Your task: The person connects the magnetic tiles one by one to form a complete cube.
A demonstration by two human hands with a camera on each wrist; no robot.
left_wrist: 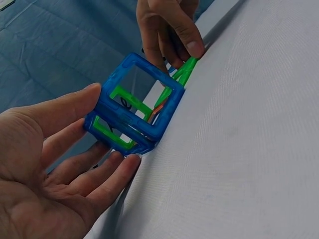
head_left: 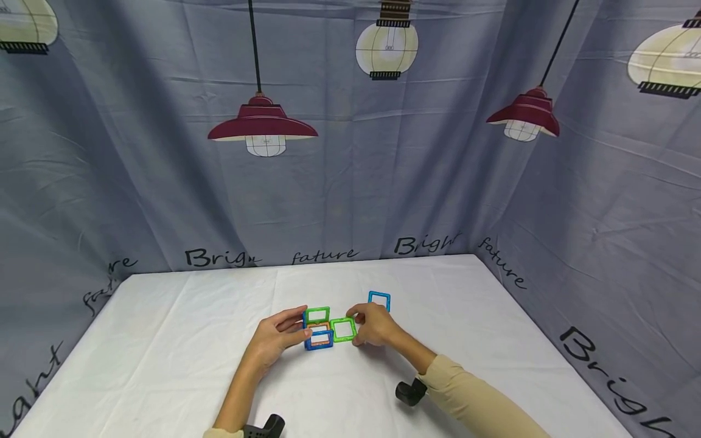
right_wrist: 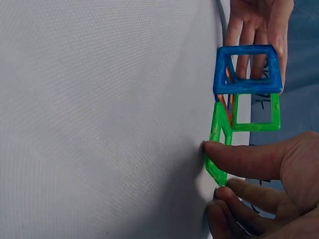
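A small box of square, see-through-framed magnetic tiles stands on the white table. It has an upright blue front tile, a blue left side, an upright green back tile and an orange tile at the bottom. My left hand holds the box from the left, thumb at the front tile's edge and fingers round the blue side. A lone green tile lies flat against the box's right side. Its outer edge is pinched between the thumb and fingers of my right hand.
Just behind my right hand lies another blue tile, partly covered by it. The white tablecloth runs back to a grey-blue curtain printed with lamps. Dark wrist cameras sit on both forearms near the table.
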